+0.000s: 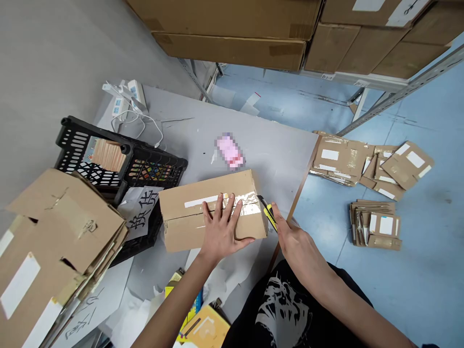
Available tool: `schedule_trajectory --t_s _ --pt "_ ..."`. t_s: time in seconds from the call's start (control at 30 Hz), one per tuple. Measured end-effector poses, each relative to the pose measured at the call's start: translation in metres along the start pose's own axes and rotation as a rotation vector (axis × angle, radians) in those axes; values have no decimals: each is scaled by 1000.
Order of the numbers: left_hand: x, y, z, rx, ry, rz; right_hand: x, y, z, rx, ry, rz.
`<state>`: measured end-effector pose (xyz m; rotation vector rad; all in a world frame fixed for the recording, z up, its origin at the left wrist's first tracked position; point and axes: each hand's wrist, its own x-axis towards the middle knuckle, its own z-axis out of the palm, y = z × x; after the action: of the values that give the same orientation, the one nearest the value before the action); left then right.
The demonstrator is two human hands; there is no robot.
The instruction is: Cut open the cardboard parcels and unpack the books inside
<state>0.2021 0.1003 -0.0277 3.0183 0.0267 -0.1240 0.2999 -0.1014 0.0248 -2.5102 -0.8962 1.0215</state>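
A closed cardboard box (184,232) lies on the grey table, with clear tape and a white label strip along its top seam. My left hand (222,227) rests flat on the box top, its fingers spread over the seam and tape. In my right hand (293,241) is a yellow and black utility knife (269,214), gripped with the index finger along it. The knife's dark tip is at the box's right end, by the taped seam; whether it cuts into the tape cannot be made out.
Left of the box stands a black plastic crate (155,166) with a handwritten paper sheet (139,210). Flattened cardboard (68,217) is stacked at the left. A power strip (136,94) and a blurred pink item (231,151) lie behind. Flattened boxes (337,159) lie on the floor right.
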Motion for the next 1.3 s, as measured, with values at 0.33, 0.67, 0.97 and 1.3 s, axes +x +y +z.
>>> schedule_trajectory --t_s 0.33,0.67,0.97,1.3 --pt "-1 0 2 -9 6 -9 -8 -11 0 -152 -62 32" --pt "-2 1 3 -19 -10 -30 -18 -23 3 -405 -2 45" --pt "-3 2 2 -20 -3 -34 -27 -27 12 -460 44 45" --pt "-2 3 0 -27 16 -29 -41 -27 24 -410 48 41"
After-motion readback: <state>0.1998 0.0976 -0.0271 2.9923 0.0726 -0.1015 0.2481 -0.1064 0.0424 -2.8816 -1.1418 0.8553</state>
